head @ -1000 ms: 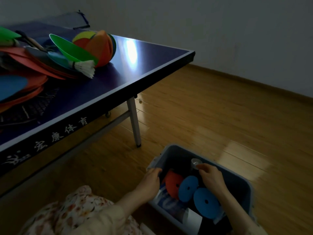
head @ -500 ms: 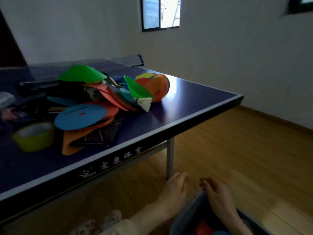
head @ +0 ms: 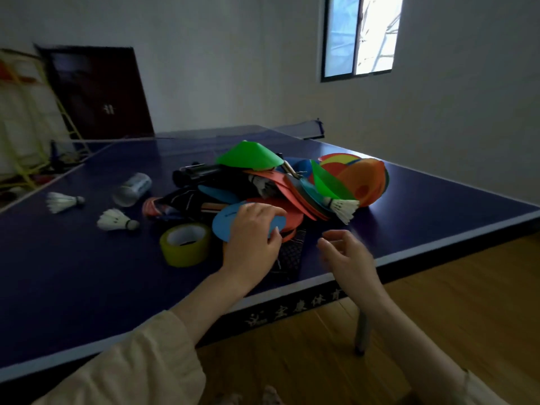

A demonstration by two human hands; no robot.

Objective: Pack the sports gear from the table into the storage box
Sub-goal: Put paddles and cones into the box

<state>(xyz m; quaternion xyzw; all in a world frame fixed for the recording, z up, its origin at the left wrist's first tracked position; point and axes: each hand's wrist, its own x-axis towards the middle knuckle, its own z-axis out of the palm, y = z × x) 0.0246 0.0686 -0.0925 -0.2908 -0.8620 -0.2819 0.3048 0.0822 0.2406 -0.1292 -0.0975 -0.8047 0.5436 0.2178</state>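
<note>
- Blue disc (head: 226, 220) under left hand (head: 252, 244): fingers curled over its top, thumb at its near edge, gripping it at near side of gear pile.
- Right hand (head: 347, 258) just right of left, above table edge, fingers loosely curled, holding nothing; slightly blurred.
- Black netting (head: 292, 252) below and between both hands, on table (head: 87, 273).
- Yellow-green tape roll (head: 185, 244) just left of left hand, lying flat, hole up.
- Gear pile beyond hands: red and orange discs, green cone (head: 248, 154) on top, orange cone stack (head: 365, 182) at right, tipped on its side.
- Shuttlecock (head: 343, 207) at pile's right front, feathers toward camera.
- Two loose shuttlecocks left of pile: nearer one (head: 115, 222), farther one (head: 62, 201), well apart from hands.
- Clear tube (head: 133, 188) on its side behind them.
- Dark bag (head: 181, 203) and black handles at pile's left, details unclear.
- Storage box out of frame.
- Wood floor (head: 453, 302) at right, window (head: 359, 36) on far wall.
</note>
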